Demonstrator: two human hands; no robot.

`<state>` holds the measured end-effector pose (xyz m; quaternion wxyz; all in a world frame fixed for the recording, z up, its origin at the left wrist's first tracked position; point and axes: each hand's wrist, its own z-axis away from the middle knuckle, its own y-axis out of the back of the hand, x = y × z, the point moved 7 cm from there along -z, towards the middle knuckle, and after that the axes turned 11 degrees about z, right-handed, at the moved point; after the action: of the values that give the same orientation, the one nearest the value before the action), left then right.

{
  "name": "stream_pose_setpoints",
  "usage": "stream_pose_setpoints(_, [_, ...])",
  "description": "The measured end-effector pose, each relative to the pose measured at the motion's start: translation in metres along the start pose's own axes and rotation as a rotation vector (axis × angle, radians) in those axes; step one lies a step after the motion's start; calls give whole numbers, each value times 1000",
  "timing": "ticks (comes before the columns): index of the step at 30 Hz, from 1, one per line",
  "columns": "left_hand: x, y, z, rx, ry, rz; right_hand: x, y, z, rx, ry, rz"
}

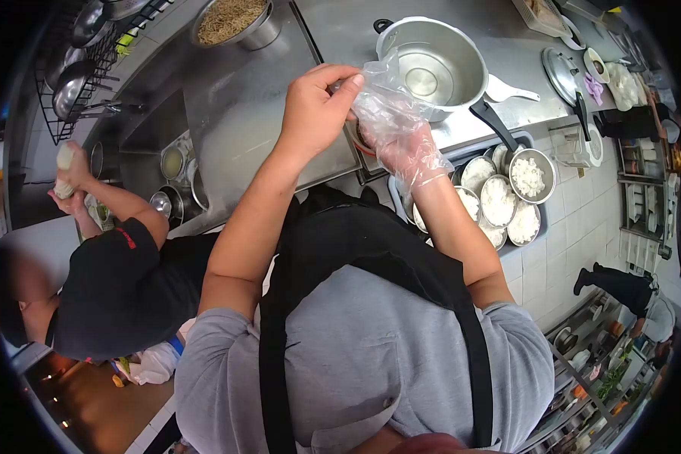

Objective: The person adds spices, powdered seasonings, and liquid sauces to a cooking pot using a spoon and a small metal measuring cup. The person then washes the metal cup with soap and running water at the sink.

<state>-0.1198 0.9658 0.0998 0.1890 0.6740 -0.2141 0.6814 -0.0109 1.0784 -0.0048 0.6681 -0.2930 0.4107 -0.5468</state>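
Observation:
My left hand (321, 106) is bare, its thumb and fingers pinched on the crinkled clear plastic glove (386, 91). Inside that glove is my right hand (408, 147), its fingers stretched toward my left hand and partly blurred by the folds. The glove's loose cuff lies around my right wrist. Just beyond both hands stands a pressure cooker pot (465, 64) with no lid on, its inside bare metal. Below my right forearm and to its right, a grey tub (541, 231) holds several metal bowls of white rice-like food (498, 200).
A white rice paddle (511, 91) lies beside the pot, and a cooker lid (560, 76) sits farther right. At the back left is a bowl of brown strands (231, 21). A co-worker (121, 280) stands close on my left by the sink; another person (628, 295) is farther right.

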Motion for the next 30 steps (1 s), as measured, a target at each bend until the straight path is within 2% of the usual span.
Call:
stream_pose_setpoints(4, [-19, 15, -10, 29, 66, 40, -3, 15, -12, 64, 39, 25])
stream_pose_setpoints(6, [-34, 19, -13, 22, 107, 220, -6, 25, -15, 63, 33, 39])
stream_pose_setpoints(10, [-40, 24, -13, 16, 169, 339, -9, 22, -12, 107, 3, 57])
stream_pose_setpoints(12, [-58, 29, -11, -20, 282, 465, -12, 17, -8, 118, 3, 84])
stream_pose_setpoints(16, [-86, 35, -7, -71, 354, 619, -12, 18, -8, 160, -4, 183])
stream_pose_setpoints(18, [-94, 35, -4, -34, 435, 820, -11, 18, -10, 145, -19, 190])
stream_pose_setpoints(21, [-92, 34, -4, -80, 398, 850, -9, 18, -14, 77, -49, 203])
stream_pose_setpoints(22, [-87, 32, -5, -80, 398, 852, -8, 14, -15, 24, -63, 208])
stream_pose_setpoints(25, [-69, 29, -11, -113, 316, 743, -8, 14, -13, 72, -50, 173])
stream_pose_setpoints(27, [-58, 27, -7, -146, 204, 430, -5, 8, -8, 73, -51, 153])
stream_pose_setpoints(28, [-53, 25, -5, -146, 204, 429, -3, 3, -7, 70, -52, 130])
stream_pose_setpoints(30, [-29, 18, -3, -189, 4, 113, -4, -3, -5, 89, -29, 154])
